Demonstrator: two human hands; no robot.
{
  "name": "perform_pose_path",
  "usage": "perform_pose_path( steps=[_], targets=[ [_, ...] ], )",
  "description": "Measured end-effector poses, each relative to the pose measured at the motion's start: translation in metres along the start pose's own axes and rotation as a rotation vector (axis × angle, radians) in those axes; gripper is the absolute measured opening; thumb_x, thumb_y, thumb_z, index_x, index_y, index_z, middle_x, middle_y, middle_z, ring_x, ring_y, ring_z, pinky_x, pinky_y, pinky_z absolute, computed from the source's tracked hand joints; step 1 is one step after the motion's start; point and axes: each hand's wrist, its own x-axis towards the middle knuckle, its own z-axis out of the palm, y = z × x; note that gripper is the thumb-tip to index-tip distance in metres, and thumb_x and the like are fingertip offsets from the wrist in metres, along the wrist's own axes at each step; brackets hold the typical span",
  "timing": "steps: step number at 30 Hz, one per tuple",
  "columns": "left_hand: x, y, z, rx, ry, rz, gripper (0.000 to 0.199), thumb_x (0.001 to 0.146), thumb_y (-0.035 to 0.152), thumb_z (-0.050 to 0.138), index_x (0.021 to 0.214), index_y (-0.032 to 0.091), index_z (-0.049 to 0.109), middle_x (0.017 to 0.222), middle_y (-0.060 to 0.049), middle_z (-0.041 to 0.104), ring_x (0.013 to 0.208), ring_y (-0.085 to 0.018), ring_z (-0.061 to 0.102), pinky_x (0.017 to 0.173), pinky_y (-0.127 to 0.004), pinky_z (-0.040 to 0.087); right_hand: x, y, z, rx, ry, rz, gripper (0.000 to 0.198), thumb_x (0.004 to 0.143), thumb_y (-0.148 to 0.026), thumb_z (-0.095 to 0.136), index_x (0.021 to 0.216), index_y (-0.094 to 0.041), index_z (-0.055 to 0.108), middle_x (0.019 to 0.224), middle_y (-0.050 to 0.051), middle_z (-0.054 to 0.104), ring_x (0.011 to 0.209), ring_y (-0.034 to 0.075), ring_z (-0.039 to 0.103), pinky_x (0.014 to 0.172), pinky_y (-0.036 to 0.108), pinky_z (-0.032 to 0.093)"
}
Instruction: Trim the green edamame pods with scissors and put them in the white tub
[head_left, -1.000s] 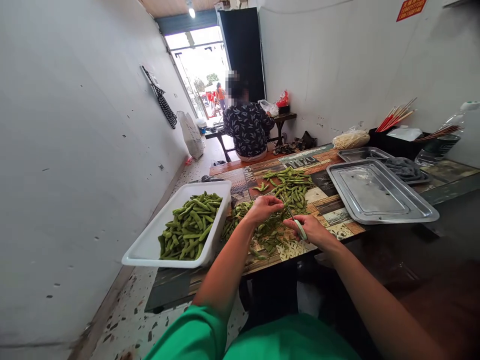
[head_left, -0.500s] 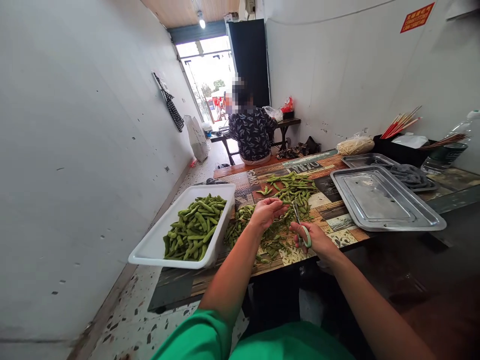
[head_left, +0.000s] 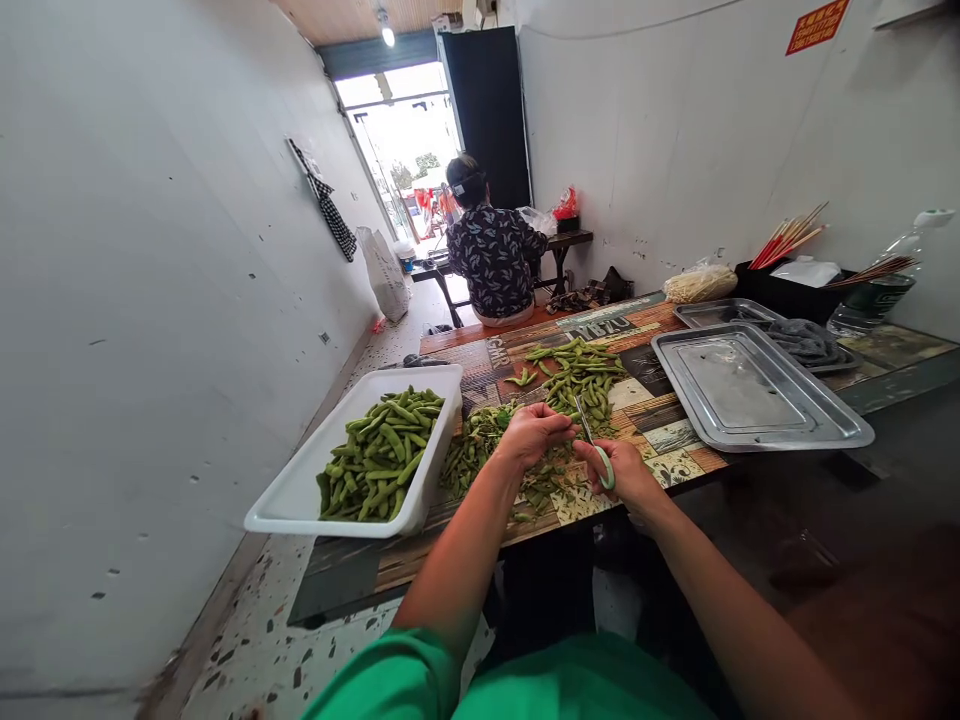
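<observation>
My right hand (head_left: 621, 472) is closed around the pale green handles of a pair of scissors (head_left: 583, 418), whose blades point up and away from me. Just left of the blades, my left hand (head_left: 534, 436) pinches a green soybean pod, mostly hidden by the fingers. Beneath both hands lie cut pod tips and scraps (head_left: 546, 492). Beyond them spreads a pile of green soybean pods (head_left: 581, 372) on the patterned table. To the left, a white plastic tub (head_left: 289, 510) holds a heap of pods (head_left: 382, 450).
A metal tray (head_left: 750, 385) lies on the table at right, partly over another tray (head_left: 724, 313). Behind are a bag of noodle-like strands (head_left: 701, 284), a black box with sticks (head_left: 787, 290) and a plastic bottle (head_left: 874, 300). A person (head_left: 495, 255) sits at the far table.
The view has shifted slightly. The pod in my left hand showed past the fingertips by the blades; now little of it shows, and the hands are nearer each other.
</observation>
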Motion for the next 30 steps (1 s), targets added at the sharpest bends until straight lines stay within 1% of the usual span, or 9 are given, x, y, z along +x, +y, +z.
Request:
perform_pose_path(
  steps=[3,6,8,10,13,17,23,26,30],
  targets=[
    [0.007,0.004,-0.009,-0.025,0.028,-0.003,0.020,0.064,0.002,0.065,0.072,0.012,0.050,0.064,-0.004,0.063,0.064,-0.016,0.066,0.063,-0.026,0.051,0.000,0.001,-0.002,0.002,0.040,0.010,0.041,0.068,-0.056,0.067,0.064,-0.018,0.055,0.041,-0.005,0.046,0.032,0.007,0.041,0.031,0.019,0.025],
    [0.028,0.013,-0.020,0.019,0.209,0.082,0.022,0.066,0.003,0.058,0.085,0.013,0.056,0.056,0.002,0.055,0.054,-0.010,0.058,0.057,-0.022,0.047,0.000,0.001,-0.006,0.090,0.044,0.077,0.040,0.070,-0.057,0.065,0.073,-0.017,0.058,0.048,-0.003,0.051,0.037,0.009,0.048,0.030,0.018,0.027],
    [0.048,0.018,-0.025,0.222,0.382,0.170,0.022,0.067,0.005,0.056,0.087,0.013,0.058,0.052,0.005,0.049,0.048,-0.007,0.048,0.055,-0.020,0.043,0.000,0.001,-0.008,0.155,0.037,0.104,0.039,0.073,-0.055,0.063,0.077,-0.018,0.058,0.052,-0.003,0.053,0.041,0.010,0.052,0.031,0.018,0.030],
    [0.070,0.019,-0.026,0.457,0.473,0.224,0.017,0.066,0.008,0.060,0.082,0.012,0.062,0.054,0.003,0.051,0.050,-0.007,0.047,0.058,-0.021,0.042,-0.001,0.001,-0.010,0.185,0.022,0.110,0.037,0.075,-0.054,0.062,0.079,-0.018,0.058,0.053,-0.003,0.053,0.043,0.011,0.054,0.031,0.017,0.031],
    [0.096,0.016,-0.020,0.842,0.411,0.267,0.013,0.061,0.012,0.069,0.074,0.013,0.068,0.069,-0.004,0.063,0.068,-0.013,0.056,0.071,-0.025,0.044,-0.003,0.005,-0.013,0.208,0.005,0.130,0.038,0.074,-0.054,0.064,0.080,-0.017,0.060,0.053,-0.003,0.053,0.043,0.010,0.053,0.030,0.017,0.031],
    [0.114,0.016,-0.012,1.280,0.312,0.270,0.018,0.064,0.017,0.068,0.081,0.014,0.073,0.089,-0.010,0.070,0.086,-0.019,0.060,0.081,-0.028,0.044,-0.002,0.013,-0.017,0.231,-0.018,0.103,0.041,0.073,-0.055,0.065,0.083,-0.016,0.061,0.053,-0.003,0.054,0.043,0.010,0.054,0.030,0.017,0.033],
    [0.088,0.024,-0.009,1.159,0.247,0.305,0.026,0.079,0.026,0.055,0.089,0.010,0.072,0.078,-0.007,0.069,0.071,-0.014,0.059,0.071,-0.025,0.045,0.002,0.015,-0.018,0.184,-0.020,0.078,0.040,0.075,-0.055,0.062,0.081,-0.016,0.060,0.052,-0.003,0.053,0.041,0.010,0.053,0.028,0.016,0.031],
    [0.058,0.017,-0.005,0.977,0.122,0.299,0.029,0.076,0.030,0.060,0.093,0.010,0.072,0.073,-0.004,0.068,0.065,-0.012,0.057,0.068,-0.025,0.045,0.004,0.011,-0.016,0.102,0.001,0.039,0.037,0.073,-0.054,0.064,0.073,-0.017,0.056,0.051,-0.004,0.052,0.040,0.009,0.051,0.028,0.017,0.030],
    [0.029,0.003,0.002,0.867,0.126,0.374,0.027,0.068,0.026,0.069,0.090,0.011,0.073,0.085,-0.007,0.071,0.076,-0.014,0.061,0.076,-0.025,0.045,0.003,0.004,-0.014,-0.034,0.018,-0.028,0.037,0.070,-0.052,0.067,0.069,-0.018,0.053,0.049,-0.005,0.050,0.039,0.010,0.050,0.028,0.018,0.030]
  ],
)
